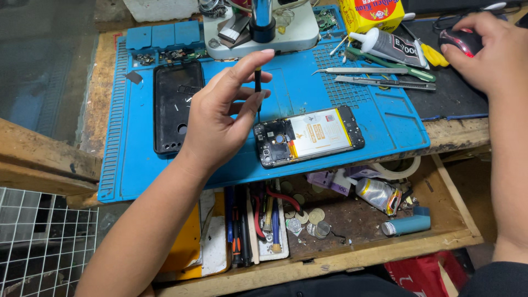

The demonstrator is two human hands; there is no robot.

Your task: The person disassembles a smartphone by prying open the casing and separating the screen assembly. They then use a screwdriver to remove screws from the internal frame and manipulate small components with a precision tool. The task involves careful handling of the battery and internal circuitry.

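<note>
Up at the far edge of the bench sits a yellow box (371,14) with red print, partly cut off by the frame, and just beside it a grey tube (389,46) with a white nozzle lies on its side. A crumpled silver tube (378,194) and a teal cylinder (408,225) lie down in the open wooden drawer (352,242) among coins and hand tools.

A blue work mat (286,93) covers most of the worn wooden bench. On it lies an opened phone (309,135), back off, its white-and-yellow battery label facing up. A black back cover (177,107) lies well to its left. Tweezers (357,71) rest on the mat's ribbed patch.

The left hand (220,113) pinches a slim black screwdriver (258,85) upright between thumb and fingertips, its tip just above the phone's upper left corner. The right hand (487,49) is cupped loosely over a red-and-black mouse (463,39) on a dark pad.

Only the base of a microscope stand (263,27) shows at the top; the small parts around it are too tiny to make out.
</note>
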